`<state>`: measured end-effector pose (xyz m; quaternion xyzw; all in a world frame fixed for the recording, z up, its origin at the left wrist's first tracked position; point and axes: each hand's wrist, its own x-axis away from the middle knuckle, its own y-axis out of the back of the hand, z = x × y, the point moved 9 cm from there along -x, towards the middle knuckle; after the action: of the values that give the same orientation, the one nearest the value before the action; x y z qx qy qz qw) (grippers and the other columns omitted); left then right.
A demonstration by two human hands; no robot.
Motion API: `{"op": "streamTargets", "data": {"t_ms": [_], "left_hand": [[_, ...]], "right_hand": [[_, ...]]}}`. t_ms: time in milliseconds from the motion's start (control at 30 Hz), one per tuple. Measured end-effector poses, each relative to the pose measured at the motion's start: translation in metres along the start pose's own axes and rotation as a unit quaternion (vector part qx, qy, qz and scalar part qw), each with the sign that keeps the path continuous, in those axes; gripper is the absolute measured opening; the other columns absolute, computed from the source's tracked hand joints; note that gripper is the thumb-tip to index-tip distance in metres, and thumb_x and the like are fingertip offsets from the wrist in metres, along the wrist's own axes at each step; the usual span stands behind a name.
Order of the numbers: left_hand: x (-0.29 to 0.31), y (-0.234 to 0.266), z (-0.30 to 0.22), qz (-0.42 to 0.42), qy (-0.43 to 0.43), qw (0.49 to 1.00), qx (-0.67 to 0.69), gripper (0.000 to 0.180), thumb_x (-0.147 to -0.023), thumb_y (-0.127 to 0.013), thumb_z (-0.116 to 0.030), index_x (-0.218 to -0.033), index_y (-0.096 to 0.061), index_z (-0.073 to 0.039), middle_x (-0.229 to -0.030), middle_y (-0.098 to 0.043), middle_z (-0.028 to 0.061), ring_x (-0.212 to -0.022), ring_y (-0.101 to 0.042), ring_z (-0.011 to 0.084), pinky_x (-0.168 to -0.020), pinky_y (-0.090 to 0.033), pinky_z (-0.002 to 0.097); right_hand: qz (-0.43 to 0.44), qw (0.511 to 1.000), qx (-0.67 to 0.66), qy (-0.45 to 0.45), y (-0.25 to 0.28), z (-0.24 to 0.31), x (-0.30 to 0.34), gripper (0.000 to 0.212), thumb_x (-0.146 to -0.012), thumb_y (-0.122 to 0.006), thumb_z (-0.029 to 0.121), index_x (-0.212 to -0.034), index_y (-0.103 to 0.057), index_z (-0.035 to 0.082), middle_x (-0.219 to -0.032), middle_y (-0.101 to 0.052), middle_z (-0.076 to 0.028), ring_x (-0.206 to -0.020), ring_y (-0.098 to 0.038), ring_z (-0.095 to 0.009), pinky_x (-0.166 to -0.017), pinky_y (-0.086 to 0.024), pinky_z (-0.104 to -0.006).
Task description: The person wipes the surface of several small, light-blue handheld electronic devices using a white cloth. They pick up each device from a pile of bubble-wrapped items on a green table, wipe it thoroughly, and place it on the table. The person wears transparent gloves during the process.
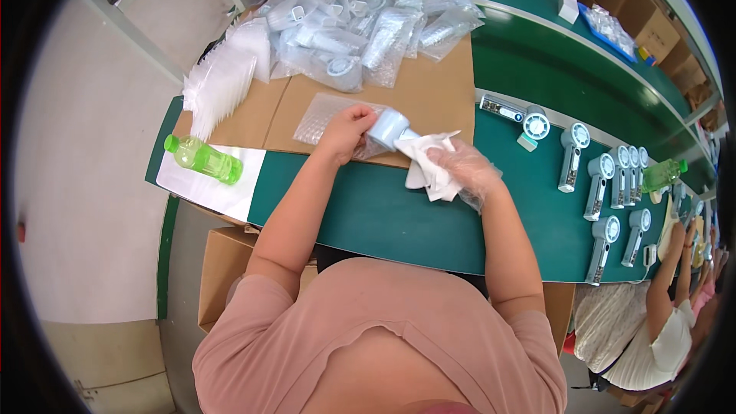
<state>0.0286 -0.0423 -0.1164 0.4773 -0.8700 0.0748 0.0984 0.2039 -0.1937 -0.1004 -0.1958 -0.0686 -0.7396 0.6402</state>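
Note:
A pale blue handheld fan (pixel 389 129) is held between my two hands, over the near edge of the cardboard. My left hand (pixel 349 134) is bare, its fingers closed at the fan's round head. Under that hand lies a clear bubble bag (pixel 313 116), flat on the cardboard. My right hand (pixel 466 167) wears a thin clear plastic glove. Its fingers are closed on a white cloth (pixel 432 162), which is bunched around the fan's handle and hides most of it.
Bagged fans (pixel 337 27) are heaped on the cardboard (pixel 284 111), beside stacked white bubble bags (pixel 222 80). A green bottle (pixel 203 159) lies on white paper at left. Several unbagged fans (pixel 573 157) lie on the green table (pixel 368 222) at right, where other people (pixel 652 337) sit.

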Motion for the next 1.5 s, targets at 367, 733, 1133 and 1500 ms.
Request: {"op": "streamTargets", "data": {"t_ms": [367, 733, 1133, 1500], "left_hand": [[0.036, -0.105, -0.091, -0.012, -0.330, 0.749, -0.574, 0.007, -0.080, -0.059, -0.008, -0.083, -0.062, -0.002, -0.079, -0.063, 0.0203, -0.075, -0.061, 0.0391, -0.068, -0.048, 0.0487], [0.049, -0.039, -0.062, -0.175, -0.313, 0.901, -0.244, 0.023, -0.088, -0.061, -0.004, -0.110, -0.057, 0.001, -0.094, -0.059, 0.0066, -0.083, -0.056, 0.0159, -0.071, -0.046, 0.0313], [0.013, -0.088, -0.038, -0.014, -0.387, 0.880, -0.276, 0.028, -0.093, -0.057, -0.018, -0.112, -0.059, 0.003, -0.102, -0.064, 0.0102, -0.093, -0.061, 0.0191, -0.083, -0.049, 0.0330], [0.046, -0.100, -0.095, -0.066, -0.456, 0.788, -0.408, 0.021, -0.088, -0.055, -0.003, -0.107, -0.059, 0.001, -0.086, -0.061, 0.0119, -0.077, -0.059, 0.0250, -0.075, -0.048, 0.0339]], "right_hand": [[0.030, 0.992, 0.126, 0.014, -0.005, -0.006, -0.010, 0.053, -0.087, -0.064, 0.037, -0.121, -0.058, -0.003, -0.102, -0.068, -0.014, -0.087, -0.064, -0.020, -0.081, -0.050, -0.0315], [0.038, 0.964, -0.237, 0.116, -0.026, 0.006, -0.009, 0.038, -0.096, -0.059, 0.032, -0.117, -0.055, 0.001, -0.091, -0.065, -0.008, -0.067, -0.065, -0.016, -0.053, -0.055, -0.0305], [0.101, 0.904, -0.403, 0.099, -0.031, 0.015, 0.005, 0.034, -0.099, -0.055, 0.031, -0.119, -0.055, 0.004, -0.098, -0.064, -0.009, -0.077, -0.066, -0.019, -0.064, -0.056, -0.0355], [0.052, 0.968, -0.225, 0.095, -0.027, 0.008, -0.004, 0.043, -0.096, -0.059, 0.035, -0.120, -0.055, 0.000, -0.103, -0.066, -0.011, -0.086, -0.066, -0.020, -0.072, -0.055, -0.0335]]}}
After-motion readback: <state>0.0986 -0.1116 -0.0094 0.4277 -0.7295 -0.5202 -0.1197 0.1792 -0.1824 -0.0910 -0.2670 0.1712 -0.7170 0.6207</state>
